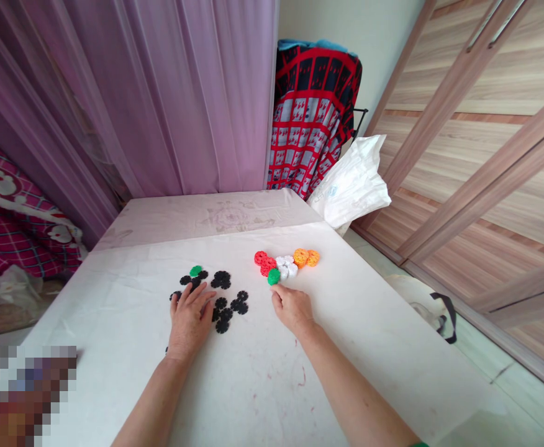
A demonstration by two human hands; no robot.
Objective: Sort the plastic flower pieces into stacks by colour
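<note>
My left hand [190, 316] lies with its fingers spread over a scatter of black notched discs [223, 313], partly covering them. A single green disc [195, 271] rests just beyond its fingertips, among the black ones. My right hand [294, 307] has its fingers closed, with thumb and index finger pinching the edge of a green disc [274, 277]. That disc is beside groups of red discs [266, 264], white discs [285, 266] and orange discs [307, 257]. Whether the pinched green disc touches the table cannot be seen.
A pale cloth covers the table [258, 385]. Behind it hangs a purple curtain [197, 93]. A white plastic bag [353, 180] stands by the far right corner, near a red-and-black patterned cloth [309, 112]. Wooden cabinet doors [486, 155] line the right side.
</note>
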